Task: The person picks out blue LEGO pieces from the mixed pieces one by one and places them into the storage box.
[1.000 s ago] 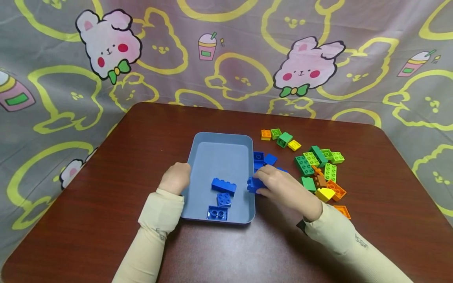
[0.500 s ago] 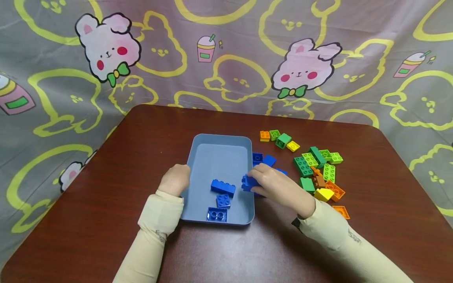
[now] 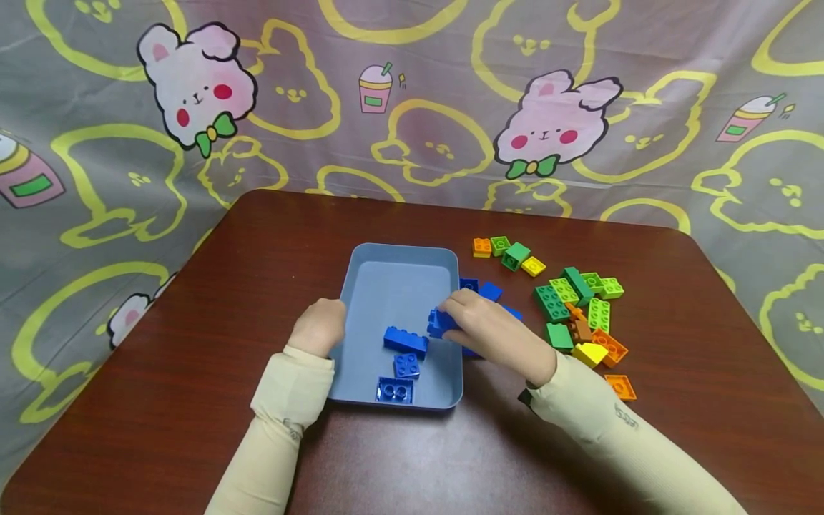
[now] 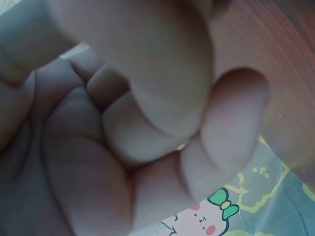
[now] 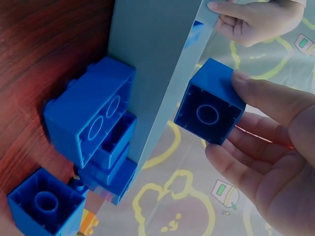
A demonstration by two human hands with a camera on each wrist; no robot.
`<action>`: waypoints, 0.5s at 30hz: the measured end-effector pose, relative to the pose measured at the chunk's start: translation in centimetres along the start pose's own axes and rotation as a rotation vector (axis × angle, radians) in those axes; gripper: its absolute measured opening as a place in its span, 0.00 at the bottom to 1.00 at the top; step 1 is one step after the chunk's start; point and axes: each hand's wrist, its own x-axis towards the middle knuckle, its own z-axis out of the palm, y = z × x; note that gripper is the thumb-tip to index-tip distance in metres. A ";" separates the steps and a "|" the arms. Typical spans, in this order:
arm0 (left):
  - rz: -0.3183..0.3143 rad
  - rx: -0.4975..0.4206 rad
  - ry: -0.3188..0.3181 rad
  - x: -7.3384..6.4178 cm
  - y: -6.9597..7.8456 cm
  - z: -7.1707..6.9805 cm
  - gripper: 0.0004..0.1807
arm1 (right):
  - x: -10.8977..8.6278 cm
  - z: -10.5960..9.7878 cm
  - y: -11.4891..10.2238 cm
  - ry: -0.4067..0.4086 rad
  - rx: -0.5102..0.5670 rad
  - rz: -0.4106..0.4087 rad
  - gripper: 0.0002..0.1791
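In the head view a blue-grey tray (image 3: 399, 282) lies on the table. Curled fingers of my left hand (image 3: 320, 327) are at its left rim; in the right wrist view one finger reaches over that rim. The left wrist view shows curled fingers and no tray. My right hand (image 3: 492, 332) pinches a blue toy brick (image 5: 210, 103) between thumb and fingers, above the tray's right side. Inside the tray lie a long blue brick (image 3: 406, 341), a small square blue brick (image 3: 406, 365) and an upturned blue brick (image 3: 395, 390).
Several blue bricks (image 5: 93, 113) lie against the tray's outer right side, partly hidden by my right hand in the head view. Green bricks (image 3: 551, 302), orange bricks (image 3: 620, 387) and yellow bricks (image 3: 590, 353) are scattered farther right. A patterned cloth (image 3: 438, 143) hangs behind the table (image 3: 270, 236).
My right hand has moved left and slightly up with the blue brick, from the tray's right rim to over its inside. The left hand stays at the left rim.
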 end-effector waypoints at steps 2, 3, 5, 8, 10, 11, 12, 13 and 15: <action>0.000 0.001 -0.005 0.0 0.0 0.0 0.12 | 0.3 0.2 0.0 0.014 -0.003 -0.008 0.20; 0.001 0.002 -0.008 0.0 0.0 0.0 0.12 | 0.4 0.3 0.1 0.019 -0.004 -0.009 0.20; -0.001 0.001 -0.014 0.1 0.0 0.0 0.12 | 0.7 0.5 0.1 0.022 -0.005 -0.011 0.20; -0.004 -0.002 -0.020 0.1 0.1 0.0 0.13 | 1.0 0.7 0.1 0.018 -0.002 -0.008 0.21; -0.006 -0.006 -0.022 0.1 0.1 0.0 0.13 | 1.2 0.8 0.1 0.014 -0.006 -0.010 0.21; -0.007 -0.008 -0.022 0.1 0.1 -0.1 0.13 | 1.3 0.8 0.1 0.013 -0.008 -0.012 0.21; -0.006 -0.008 -0.020 0.1 0.1 -0.1 0.13 | 1.4 0.9 0.1 0.013 -0.011 -0.017 0.21; -0.006 -0.007 -0.020 0.1 0.1 -0.1 0.13 | 1.4 0.9 0.1 0.013 -0.015 -0.023 0.21; -0.007 -0.008 -0.018 0.1 0.0 -0.1 0.13 | 1.6 1.0 0.1 0.017 -0.019 -0.035 0.21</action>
